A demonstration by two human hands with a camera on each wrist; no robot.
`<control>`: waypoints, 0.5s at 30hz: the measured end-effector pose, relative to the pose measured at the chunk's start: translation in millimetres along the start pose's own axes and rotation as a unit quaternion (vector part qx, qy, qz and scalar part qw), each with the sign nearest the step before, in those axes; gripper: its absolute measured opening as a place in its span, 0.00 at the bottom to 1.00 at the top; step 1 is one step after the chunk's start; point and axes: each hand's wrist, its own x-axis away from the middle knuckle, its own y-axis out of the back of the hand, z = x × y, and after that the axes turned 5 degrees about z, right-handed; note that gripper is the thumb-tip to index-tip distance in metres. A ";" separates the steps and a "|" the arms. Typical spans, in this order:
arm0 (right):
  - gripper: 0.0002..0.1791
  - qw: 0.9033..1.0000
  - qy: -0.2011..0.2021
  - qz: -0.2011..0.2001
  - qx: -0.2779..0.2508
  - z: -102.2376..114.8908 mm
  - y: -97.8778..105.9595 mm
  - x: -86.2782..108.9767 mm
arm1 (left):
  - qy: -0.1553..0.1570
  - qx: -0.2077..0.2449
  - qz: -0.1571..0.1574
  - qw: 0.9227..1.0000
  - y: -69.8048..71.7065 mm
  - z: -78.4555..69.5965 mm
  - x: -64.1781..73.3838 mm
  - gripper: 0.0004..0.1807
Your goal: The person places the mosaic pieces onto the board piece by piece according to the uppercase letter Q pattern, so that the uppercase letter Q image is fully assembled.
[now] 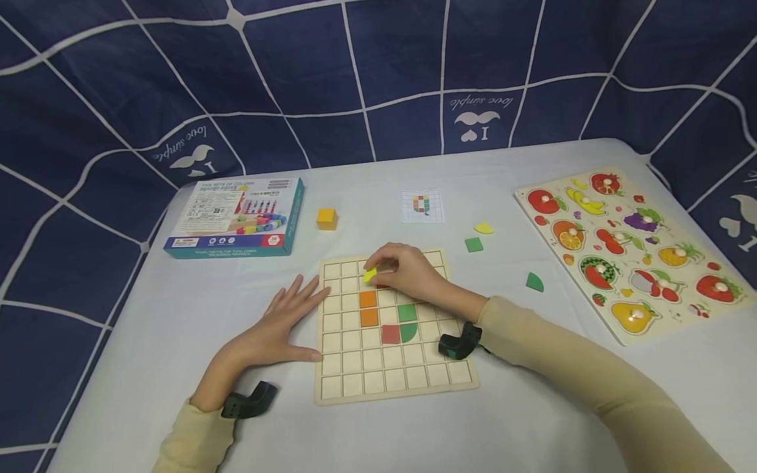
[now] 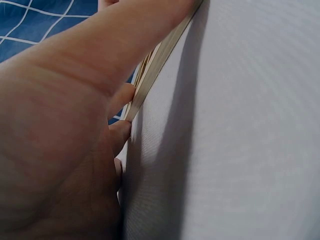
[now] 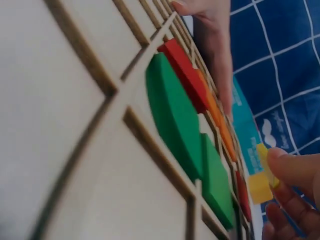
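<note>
- a teal game box [image 1: 236,217] is lying flat at the far left of the white surface [image 1: 177,315], with a yellow cube [image 1: 326,219] standing just beside its right end.
- the left hand [image 1: 278,328] is resting flat on the surface, its grip spread with the fingers straight, the fingertips touching the left edge of the wooden grid board [image 1: 367,378]; in the left wrist view the fingers [image 2: 122,95] are lying against the board's edge [image 2: 160,60].
- the grid board is sitting near the middle of the surface, holding two orange squares [image 1: 368,308] stacked in one column, a red square [image 1: 391,334], a green square [image 1: 407,313] and a green quarter-round piece [image 1: 409,332] just beside the red one.
- the right hand [image 1: 408,272] is hovering over the upper rows of the board, its grip pinching a small yellow piece [image 1: 370,275] between thumb and fingertips; the right wrist view is showing the yellow piece [image 3: 264,172] at the fingertips [image 3: 295,167], above the board.
- a small pattern card [image 1: 422,205] is lying beyond the board.
- a loose yellow piece [image 1: 483,228], a green square tile [image 1: 474,245] and a green quarter-round [image 1: 535,283] are lying apart from each other to the right of the board.
- a fruit peg puzzle [image 1: 627,246] is lying at the far right.
</note>
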 end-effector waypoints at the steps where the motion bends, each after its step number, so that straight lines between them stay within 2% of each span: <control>1: 0.11 1.000 -0.001 0.003 0.008 -0.9 -2.2 -1.5 | 0.002 0.000 0.001 1.000 0.1 -0.3 0.0 0.59; 9: 0.12 0.997 0.035 0.017 0.062 -5.9 -11.7 -6.9 | -0.002 -0.005 0.000 1.000 -0.5 1.0 -0.9 0.59; 15: 0.13 0.995 0.039 0.027 0.089 -1.8 -12.0 -4.9 | 0.000 -0.003 0.003 1.000 0.0 1.2 -0.8 0.58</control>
